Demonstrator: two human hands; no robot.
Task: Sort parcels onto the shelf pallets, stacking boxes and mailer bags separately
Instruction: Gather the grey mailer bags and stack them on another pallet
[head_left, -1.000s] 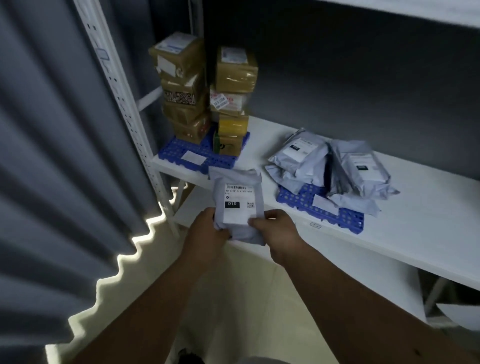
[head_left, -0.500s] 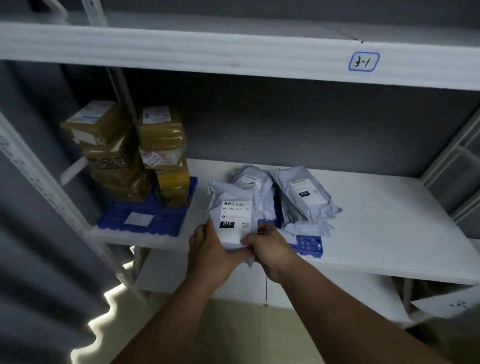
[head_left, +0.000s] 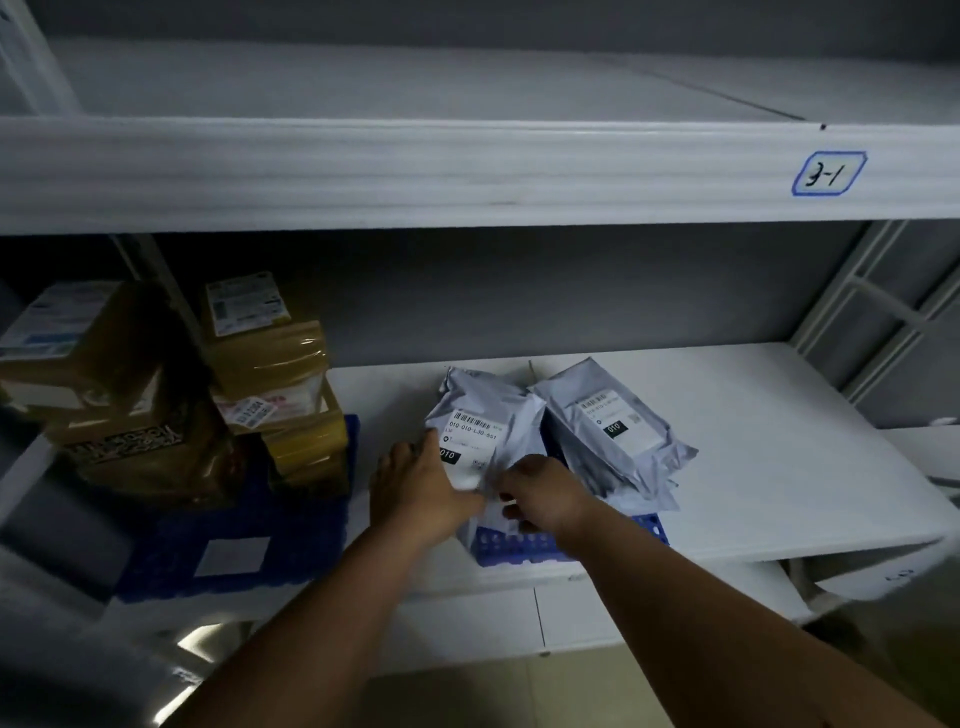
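Observation:
A grey mailer bag with a white label lies on the pile of mailer bags over the right blue pallet. My left hand grips its near left corner. My right hand pinches its near right edge. Another grey mailer bag lies just right of it on the same pile. On the left blue pallet stand two stacks of brown taped boxes.
The white shelf board carries both pallets. An upper shelf beam marked "3-1" hangs overhead. A white upright stands at the right, and a lower shelf sits beneath.
Both hands carried the mailer bag from in front of the shelf up onto the mailer pile on the right pallet. My view lifted and came closer.

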